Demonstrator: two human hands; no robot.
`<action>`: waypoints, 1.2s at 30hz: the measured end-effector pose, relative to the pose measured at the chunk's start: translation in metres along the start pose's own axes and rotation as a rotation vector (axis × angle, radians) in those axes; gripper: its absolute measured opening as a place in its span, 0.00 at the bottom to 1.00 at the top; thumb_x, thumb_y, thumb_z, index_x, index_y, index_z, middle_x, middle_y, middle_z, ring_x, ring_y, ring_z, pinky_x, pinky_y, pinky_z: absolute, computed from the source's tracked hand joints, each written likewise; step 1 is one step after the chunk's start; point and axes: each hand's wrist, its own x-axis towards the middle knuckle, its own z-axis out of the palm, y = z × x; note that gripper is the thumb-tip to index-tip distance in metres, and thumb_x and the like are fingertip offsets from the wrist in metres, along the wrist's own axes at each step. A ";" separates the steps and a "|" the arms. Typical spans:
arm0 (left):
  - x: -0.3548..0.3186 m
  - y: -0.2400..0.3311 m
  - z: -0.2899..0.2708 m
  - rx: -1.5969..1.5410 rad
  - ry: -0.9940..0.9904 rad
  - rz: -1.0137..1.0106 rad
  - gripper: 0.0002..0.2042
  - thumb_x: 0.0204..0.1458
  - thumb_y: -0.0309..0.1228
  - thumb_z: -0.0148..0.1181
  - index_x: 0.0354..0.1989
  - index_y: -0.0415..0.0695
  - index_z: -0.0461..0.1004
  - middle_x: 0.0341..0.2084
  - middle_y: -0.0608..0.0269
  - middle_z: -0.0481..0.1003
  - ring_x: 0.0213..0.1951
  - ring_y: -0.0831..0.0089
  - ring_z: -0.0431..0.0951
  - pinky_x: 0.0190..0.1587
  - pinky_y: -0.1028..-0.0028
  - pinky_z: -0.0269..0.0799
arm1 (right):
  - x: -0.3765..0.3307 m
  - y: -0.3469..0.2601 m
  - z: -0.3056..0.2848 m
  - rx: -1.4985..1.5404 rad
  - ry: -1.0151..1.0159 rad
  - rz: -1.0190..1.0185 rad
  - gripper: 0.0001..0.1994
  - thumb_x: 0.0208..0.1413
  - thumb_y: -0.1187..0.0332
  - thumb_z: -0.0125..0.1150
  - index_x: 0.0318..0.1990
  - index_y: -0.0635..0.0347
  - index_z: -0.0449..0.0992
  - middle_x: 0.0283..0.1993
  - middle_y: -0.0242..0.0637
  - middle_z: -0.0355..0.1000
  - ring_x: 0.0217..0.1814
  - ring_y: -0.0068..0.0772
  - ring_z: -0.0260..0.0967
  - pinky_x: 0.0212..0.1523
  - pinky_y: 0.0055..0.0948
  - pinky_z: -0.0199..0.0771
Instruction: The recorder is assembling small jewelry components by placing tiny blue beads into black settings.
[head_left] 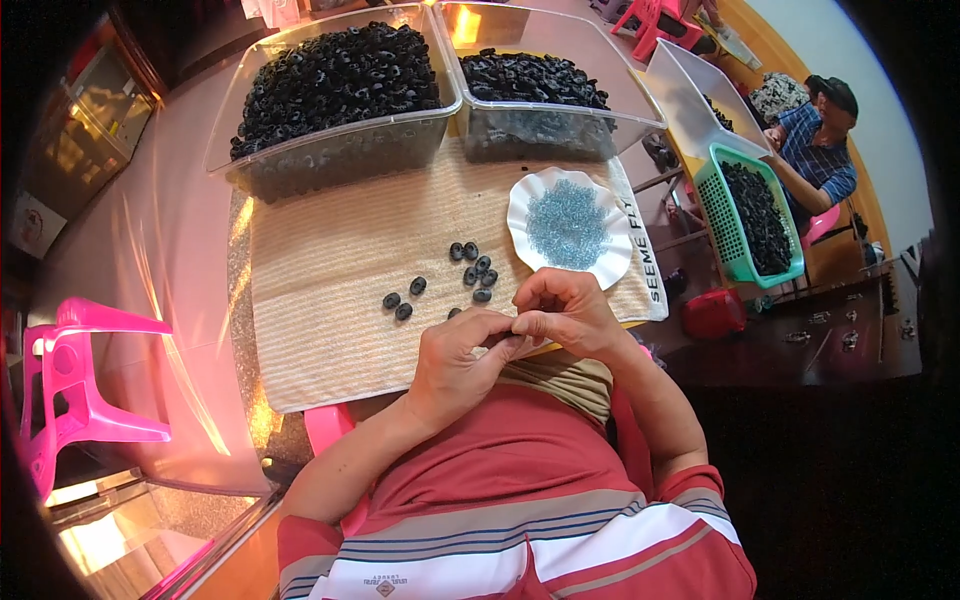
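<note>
At center frame, a small dark piece [507, 336], pinched in the closed grip of left hand [462, 358] and right hand [568, 315], is best kept steady.

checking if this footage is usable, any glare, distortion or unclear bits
Head view: bright streaks cross the pink floor at left; head view: yellow-orange glare on the clear tub behind the plate; head view: straight edges bow near the black rim; head view: dark piece in the left hand mostly hidden.

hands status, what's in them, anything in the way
Left hand pinching a small dark piece, right hand alongside. Loose black pieces beyond, on beige towel. White plate of blue beads past right hand, nothing visibly blocking.
</note>
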 end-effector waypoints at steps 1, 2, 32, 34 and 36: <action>0.000 0.001 0.000 0.001 0.000 -0.006 0.08 0.51 0.22 0.70 0.39 0.39 0.81 0.32 0.54 0.82 0.33 0.63 0.84 0.34 0.71 0.78 | 0.001 -0.001 0.000 0.002 -0.022 0.018 0.11 0.56 0.71 0.73 0.41 0.63 0.77 0.29 0.24 0.74 0.31 0.10 0.68 0.30 0.17 0.69; 0.000 0.002 -0.001 0.001 0.000 -0.012 0.08 0.51 0.23 0.70 0.39 0.40 0.81 0.31 0.54 0.82 0.32 0.62 0.84 0.34 0.70 0.78 | 0.001 -0.001 0.000 0.001 -0.024 0.019 0.11 0.56 0.71 0.73 0.41 0.63 0.77 0.29 0.24 0.74 0.31 0.10 0.68 0.30 0.17 0.69; -0.005 -0.004 -0.010 0.024 -0.041 -0.166 0.11 0.52 0.24 0.69 0.42 0.38 0.78 0.32 0.51 0.83 0.34 0.63 0.86 0.35 0.69 0.81 | -0.005 0.014 0.001 0.083 -0.154 0.073 0.05 0.64 0.75 0.63 0.41 0.70 0.78 0.41 0.33 0.76 0.42 0.21 0.76 0.41 0.21 0.80; -0.007 -0.003 -0.009 0.014 -0.041 -0.184 0.10 0.52 0.24 0.69 0.42 0.38 0.78 0.33 0.52 0.83 0.35 0.64 0.86 0.36 0.69 0.81 | -0.006 0.015 0.000 0.108 -0.143 0.178 0.06 0.64 0.74 0.63 0.43 0.70 0.78 0.44 0.34 0.75 0.44 0.22 0.76 0.43 0.22 0.80; -0.006 -0.004 -0.010 0.009 -0.033 -0.202 0.10 0.52 0.24 0.69 0.42 0.38 0.78 0.33 0.52 0.83 0.35 0.65 0.86 0.36 0.69 0.81 | -0.008 0.009 0.005 0.070 -0.121 0.093 0.07 0.64 0.75 0.62 0.45 0.70 0.78 0.43 0.34 0.75 0.44 0.22 0.75 0.46 0.22 0.78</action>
